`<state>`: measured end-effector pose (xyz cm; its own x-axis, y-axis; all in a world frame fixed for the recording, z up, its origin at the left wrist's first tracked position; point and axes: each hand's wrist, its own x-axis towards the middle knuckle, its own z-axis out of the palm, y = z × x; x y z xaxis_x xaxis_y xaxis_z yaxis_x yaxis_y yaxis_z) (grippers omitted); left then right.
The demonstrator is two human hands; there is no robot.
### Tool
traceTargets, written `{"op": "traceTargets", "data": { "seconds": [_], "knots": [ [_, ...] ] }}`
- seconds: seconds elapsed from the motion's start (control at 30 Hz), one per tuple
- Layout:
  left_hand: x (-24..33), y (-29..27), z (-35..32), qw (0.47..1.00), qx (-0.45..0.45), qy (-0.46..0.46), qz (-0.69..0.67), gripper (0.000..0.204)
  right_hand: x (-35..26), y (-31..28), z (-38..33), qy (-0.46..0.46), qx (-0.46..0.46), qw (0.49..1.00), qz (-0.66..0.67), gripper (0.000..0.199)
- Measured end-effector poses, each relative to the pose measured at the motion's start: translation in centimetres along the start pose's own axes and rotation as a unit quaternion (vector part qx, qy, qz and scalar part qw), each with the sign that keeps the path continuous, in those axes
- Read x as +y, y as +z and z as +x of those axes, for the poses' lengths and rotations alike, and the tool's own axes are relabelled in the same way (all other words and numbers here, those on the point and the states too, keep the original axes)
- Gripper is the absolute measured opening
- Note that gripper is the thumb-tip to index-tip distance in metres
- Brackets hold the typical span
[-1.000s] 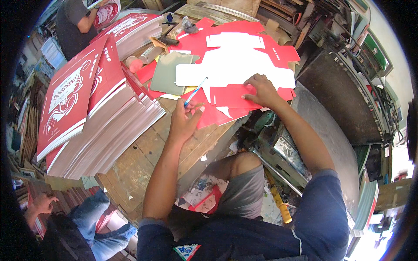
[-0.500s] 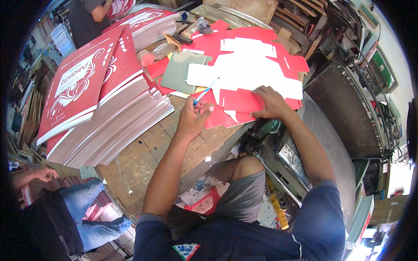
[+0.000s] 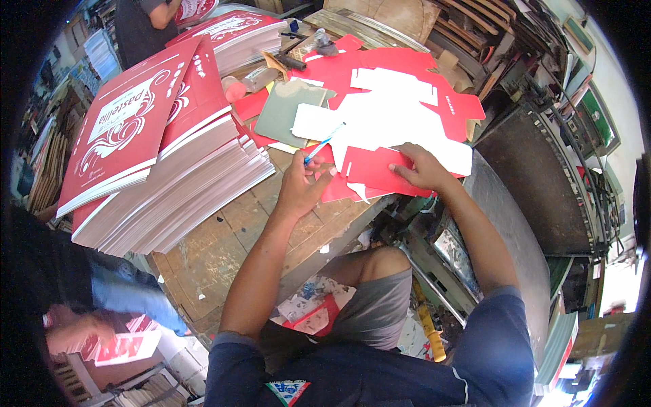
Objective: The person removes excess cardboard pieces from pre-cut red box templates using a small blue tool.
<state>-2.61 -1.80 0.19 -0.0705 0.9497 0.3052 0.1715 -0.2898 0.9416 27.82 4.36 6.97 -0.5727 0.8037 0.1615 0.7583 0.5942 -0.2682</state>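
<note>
My left hand point(image 3: 302, 183) grips a thin blue pen-like tool point(image 3: 323, 143), its tip raised over the red and white die-cut carton sheets point(image 3: 400, 108) spread on the wooden table point(image 3: 224, 251). My right hand point(image 3: 420, 168) lies flat on a red flap of the topmost carton sheet point(image 3: 373, 169), fingers spread and pressing it down near the table's edge. A grey-green card point(image 3: 288, 108) lies just beyond the tool.
A tall stack of red printed sheets point(image 3: 163, 163) fills the table's left side, with a second stack point(image 3: 234, 34) behind it. One person stands at the far left corner point(image 3: 146, 24); another at lower left holds a red and white sheet point(image 3: 125, 346). Dark metal machinery point(image 3: 536, 176) stands to the right.
My left hand with the blue tool has shifted slightly toward the carton's edge. My right hand stays pressed on the red flap. The person at lower left has moved and now holds a sheet.
</note>
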Motion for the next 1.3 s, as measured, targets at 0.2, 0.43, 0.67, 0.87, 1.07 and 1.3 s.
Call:
{"op": "traceTargets", "data": {
  "seconds": [0.2, 0.43, 0.67, 0.87, 1.07, 1.3],
  "knots": [
    [-0.2, -0.2, -0.1, 1.0, -0.011, -0.006, -0.001, 0.048, 0.3, 0.8, 0.6, 0.011, 0.053, 0.998, 0.017, 0.034],
    [-0.6, 0.1, -0.2, 1.0, -0.009, -0.007, -0.015, 0.045, 0.2, 1.7, 1.5, 0.025, 0.051, 0.998, -0.04, 0.028],
    [0.7, 0.6, -0.3, 0.994, -0.035, -0.033, 0.093, 0.037, 0.2, 1.3, 1.6, -0.028, 0.065, 0.995, -0.077, 0.021],
    [2.4, 5.7, 1.0, 0.968, -0.049, 0.166, 0.184, 0.035, 0.8, 2.0, 1.7, -0.031, 0.061, 0.995, -0.075, 0.016],
    [-0.2, 12.0, 4.3, 0.933, -0.118, 0.2, 0.276, 0.011, 1.9, 3.8, 2.2, -0.105, 0.109, 0.979, -0.135, 0.012],
    [-0.1, 12.2, 2.4, 0.908, -0.063, 0.253, 0.329, 0.011, 0.7, 2.8, 0.3, -0.091, 0.085, 0.977, -0.173, 0.013]
  ]
}}
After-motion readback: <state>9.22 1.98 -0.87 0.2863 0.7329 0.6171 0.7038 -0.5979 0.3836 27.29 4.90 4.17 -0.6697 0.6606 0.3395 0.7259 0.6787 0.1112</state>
